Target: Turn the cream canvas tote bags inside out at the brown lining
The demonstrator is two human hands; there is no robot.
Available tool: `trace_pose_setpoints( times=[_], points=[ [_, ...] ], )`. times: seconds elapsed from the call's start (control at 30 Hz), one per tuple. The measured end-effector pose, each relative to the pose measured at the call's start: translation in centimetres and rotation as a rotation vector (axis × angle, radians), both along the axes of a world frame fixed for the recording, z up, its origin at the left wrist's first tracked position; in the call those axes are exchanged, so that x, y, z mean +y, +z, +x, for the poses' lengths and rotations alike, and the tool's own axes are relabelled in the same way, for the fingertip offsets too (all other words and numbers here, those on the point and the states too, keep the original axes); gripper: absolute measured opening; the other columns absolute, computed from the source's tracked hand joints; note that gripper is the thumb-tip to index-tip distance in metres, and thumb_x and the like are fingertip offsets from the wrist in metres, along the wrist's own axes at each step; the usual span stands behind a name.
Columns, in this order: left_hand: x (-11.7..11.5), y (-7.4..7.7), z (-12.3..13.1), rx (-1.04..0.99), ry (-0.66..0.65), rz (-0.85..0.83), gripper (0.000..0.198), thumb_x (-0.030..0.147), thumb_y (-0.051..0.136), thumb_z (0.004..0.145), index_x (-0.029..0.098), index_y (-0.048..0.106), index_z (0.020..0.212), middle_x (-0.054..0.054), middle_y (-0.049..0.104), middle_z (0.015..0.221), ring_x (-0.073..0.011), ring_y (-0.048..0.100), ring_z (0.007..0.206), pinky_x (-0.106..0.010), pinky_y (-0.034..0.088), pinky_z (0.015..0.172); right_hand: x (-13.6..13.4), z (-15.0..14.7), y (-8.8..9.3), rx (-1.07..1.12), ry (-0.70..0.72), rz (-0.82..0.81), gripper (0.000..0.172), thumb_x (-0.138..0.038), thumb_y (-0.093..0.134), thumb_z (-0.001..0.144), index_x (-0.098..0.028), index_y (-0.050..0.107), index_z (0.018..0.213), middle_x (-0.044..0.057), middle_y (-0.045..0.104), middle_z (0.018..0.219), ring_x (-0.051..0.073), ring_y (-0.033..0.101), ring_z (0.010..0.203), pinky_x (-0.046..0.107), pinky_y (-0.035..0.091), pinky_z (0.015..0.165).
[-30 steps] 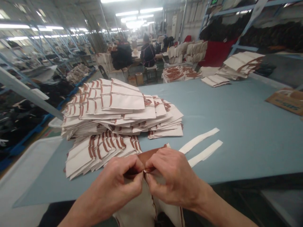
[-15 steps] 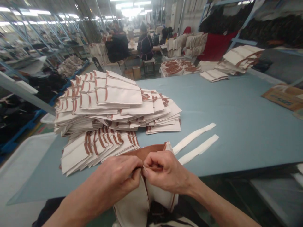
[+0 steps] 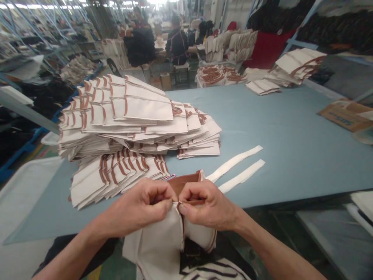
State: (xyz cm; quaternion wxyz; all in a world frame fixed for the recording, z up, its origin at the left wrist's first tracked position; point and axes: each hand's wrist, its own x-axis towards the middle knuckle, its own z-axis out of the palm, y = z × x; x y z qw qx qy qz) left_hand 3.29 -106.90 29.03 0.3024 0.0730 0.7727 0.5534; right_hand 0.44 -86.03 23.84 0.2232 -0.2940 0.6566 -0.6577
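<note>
A cream fabric piece with brown edging hangs below my two hands at the table's near edge. My left hand pinches its top edge between thumb and fingers. Right beside it, my right hand is closed on the same piece, gripping the brown edging close to a seam. The fingertips of both hands almost meet at that seam. Behind them rises more of the piece's brown inner side. Two cream strips lie on the table just beyond my right hand.
Stacked cream pieces with brown edging cover the left of the blue-grey table. More folded pieces lie at the far right, near a cardboard box. A person sits in the background. A white bin stands at left.
My left hand has shifted slightly left and now pinches the cream edge just apart from the right fingertips. More of the hanging fabric shows at left. The view has tilted slightly down.
</note>
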Motion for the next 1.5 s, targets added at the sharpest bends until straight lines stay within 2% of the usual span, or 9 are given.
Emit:
trace_pose_setpoints(
  times=[0.33, 0.6, 0.73, 0.87, 1.0, 1.07, 1.23, 1.37, 1.5],
  points=[
    [0.7, 1.1, 0.1, 0.098, -0.001, -0.05, 0.012, 0.019, 0.056, 0.083, 0.015, 0.063, 0.075, 0.005, 0.051, 0.063, -0.0078, 0.04, 0.056, -0.017, 0.03, 0.049, 0.3, -0.5, 1.1, -0.074, 0.054, 0.014, 0.018, -0.03, 0.066, 0.08, -0.018, 0.057, 0.071, -0.004, 0.055, 0.065, 0.008, 0.045, 0.057, 0.019, 0.035, 0.052],
    [1.4, 1.7, 1.0, 0.335, 0.003, -0.259, 0.019, 0.018, 0.048, 0.08, 0.017, 0.061, 0.065, 0.006, 0.044, 0.057, -0.0079, 0.04, 0.053, -0.021, 0.025, 0.049, -0.2, 0.1, 2.8, -0.016, -0.02, 0.319, 0.015, -0.021, 0.061, 0.074, -0.02, 0.05, 0.063, -0.007, 0.045, 0.056, 0.009, 0.041, 0.054, 0.02, 0.026, 0.047],
    [1.1, 1.3, 1.2, 0.281, -0.007, -0.243, 0.017, 0.022, 0.053, 0.082, 0.018, 0.057, 0.065, 0.006, 0.046, 0.059, -0.0088, 0.042, 0.055, -0.019, 0.029, 0.05, -0.6, 0.7, 3.5, 0.107, -0.086, 0.419, 0.022, -0.013, 0.063, 0.069, -0.02, 0.046, 0.057, -0.009, 0.038, 0.051, 0.007, 0.036, 0.049, 0.022, 0.022, 0.047],
    [0.1, 0.6, 0.5, 0.107, -0.036, -0.117, 0.015, 0.024, 0.061, 0.083, 0.018, 0.057, 0.07, 0.006, 0.047, 0.062, -0.009, 0.041, 0.057, -0.018, 0.031, 0.05, -0.4, 0.5, 3.1, 0.16, -0.064, 0.425, 0.021, -0.012, 0.067, 0.072, -0.018, 0.052, 0.059, -0.009, 0.041, 0.052, 0.006, 0.037, 0.05, 0.022, 0.021, 0.049],
    [-0.6, 0.3, -0.1, 0.041, -0.114, 0.002, 0.019, 0.027, 0.06, 0.089, 0.016, 0.061, 0.073, 0.006, 0.046, 0.062, -0.009, 0.037, 0.058, -0.018, 0.03, 0.051, 0.3, 0.2, 2.5, 0.084, 0.086, 0.355, 0.02, -0.018, 0.069, 0.082, -0.018, 0.058, 0.066, -0.011, 0.04, 0.053, 0.006, 0.034, 0.05, 0.019, 0.024, 0.049],
    [-0.7, 0.3, -0.1, 0.066, -0.141, -0.03, 0.019, 0.025, 0.058, 0.089, 0.016, 0.062, 0.074, 0.005, 0.048, 0.064, -0.0092, 0.039, 0.059, -0.018, 0.031, 0.052, 0.6, 0.2, 2.3, 0.117, 0.113, 0.29, 0.02, -0.018, 0.071, 0.083, -0.018, 0.058, 0.068, -0.011, 0.041, 0.055, 0.005, 0.035, 0.05, 0.019, 0.025, 0.05],
    [-0.5, 0.5, 0.6, 0.308, -0.135, -0.246, 0.016, 0.014, 0.054, 0.083, 0.018, 0.056, 0.068, 0.008, 0.044, 0.06, -0.0072, 0.04, 0.055, -0.018, 0.028, 0.05, 0.6, 0.3, 2.1, 0.424, 0.009, 0.248, 0.017, -0.014, 0.075, 0.082, -0.018, 0.062, 0.072, -0.007, 0.056, 0.063, 0.01, 0.051, 0.063, 0.025, 0.033, 0.064],
    [-0.8, 0.7, 1.1, 0.505, -0.124, -0.366, 0.017, 0.013, 0.055, 0.087, 0.021, 0.065, 0.076, 0.007, 0.061, 0.065, -0.0077, 0.055, 0.06, -0.017, 0.037, 0.058, 0.5, 0.0, 2.1, 0.468, 0.027, 0.264, 0.012, -0.016, 0.073, 0.087, -0.019, 0.066, 0.078, -0.005, 0.064, 0.069, 0.012, 0.056, 0.065, 0.026, 0.037, 0.069],
    [-1.1, 0.7, 1.3, 0.556, -0.127, -0.406, 0.017, 0.016, 0.057, 0.092, 0.023, 0.07, 0.083, 0.006, 0.071, 0.073, -0.0091, 0.062, 0.066, -0.017, 0.042, 0.062, 0.3, -0.1, 2.1, 0.46, 0.021, 0.266, 0.013, -0.013, 0.073, 0.087, -0.02, 0.066, 0.078, -0.006, 0.063, 0.068, 0.011, 0.055, 0.064, 0.026, 0.037, 0.068]
  ],
)
